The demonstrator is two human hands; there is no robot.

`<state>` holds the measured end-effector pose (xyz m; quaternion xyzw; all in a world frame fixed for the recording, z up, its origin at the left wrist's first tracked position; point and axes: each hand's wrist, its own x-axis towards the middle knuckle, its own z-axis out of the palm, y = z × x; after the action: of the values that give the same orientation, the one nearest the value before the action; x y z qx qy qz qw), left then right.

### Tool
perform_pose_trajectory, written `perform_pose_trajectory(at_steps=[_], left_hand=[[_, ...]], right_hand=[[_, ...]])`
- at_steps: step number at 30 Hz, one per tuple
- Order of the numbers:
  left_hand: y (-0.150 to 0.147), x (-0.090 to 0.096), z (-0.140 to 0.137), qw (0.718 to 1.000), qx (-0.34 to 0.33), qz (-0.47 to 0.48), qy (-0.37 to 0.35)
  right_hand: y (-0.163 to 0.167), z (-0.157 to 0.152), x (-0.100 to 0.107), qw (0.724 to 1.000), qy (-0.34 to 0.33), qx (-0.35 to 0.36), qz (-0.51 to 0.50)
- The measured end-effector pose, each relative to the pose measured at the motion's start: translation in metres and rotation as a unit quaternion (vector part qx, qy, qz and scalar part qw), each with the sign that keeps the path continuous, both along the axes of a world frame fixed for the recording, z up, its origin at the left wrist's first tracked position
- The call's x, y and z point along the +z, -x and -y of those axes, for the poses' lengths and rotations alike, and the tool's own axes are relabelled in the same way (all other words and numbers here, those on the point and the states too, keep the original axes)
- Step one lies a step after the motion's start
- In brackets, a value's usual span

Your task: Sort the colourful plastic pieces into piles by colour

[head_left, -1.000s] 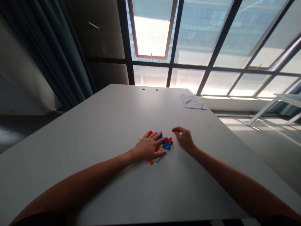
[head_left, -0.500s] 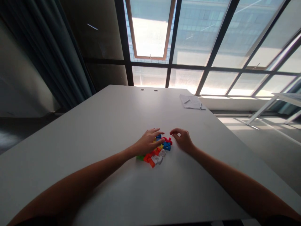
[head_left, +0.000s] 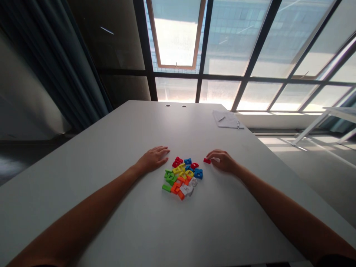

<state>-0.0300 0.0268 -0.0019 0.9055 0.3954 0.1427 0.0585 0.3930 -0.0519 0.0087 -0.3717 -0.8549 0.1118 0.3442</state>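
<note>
A pile of small plastic toy blocks lies on the white table: green blocks, yellow blocks, orange blocks, white blocks, blue blocks and red blocks. My left hand rests on the tabletop just left of the pile, fingers stretched out and nothing in them. To the right of the pile, my right hand has its fingertips closed on a single red block. That block sits at the table surface, apart from the others.
Toward the far right edge of the table lie white sheets of paper with a pen on them. Two round holes are set near the far edge. Beyond stand tall windows, a dark curtain at left and another white table at right.
My left hand has moved left off the pile, uncovering the blocks. My right hand has shifted slightly right, and a red block now shows at its fingertips.
</note>
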Motion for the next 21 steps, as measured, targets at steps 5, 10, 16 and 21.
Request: perform_pose_trajectory(at_steps=[5,10,16,21], left_hand=[[-0.003,0.003,0.005,1.000,0.014,-0.010,0.000],[-0.002,0.002,0.004,1.000,0.015,-0.001,-0.006],[-0.003,0.001,0.004,1.000,0.013,0.000,-0.016],[-0.006,0.001,0.006,0.999,0.025,0.001,-0.032]], right_hand=[[-0.008,-0.008,-0.011,0.991,-0.046,-0.122,-0.043],[-0.003,-0.007,-0.010,0.987,-0.112,-0.113,0.027],[0.007,-0.001,-0.014,0.984,-0.124,-0.079,0.105],[0.017,-0.007,-0.019,0.980,-0.074,-0.107,0.151]])
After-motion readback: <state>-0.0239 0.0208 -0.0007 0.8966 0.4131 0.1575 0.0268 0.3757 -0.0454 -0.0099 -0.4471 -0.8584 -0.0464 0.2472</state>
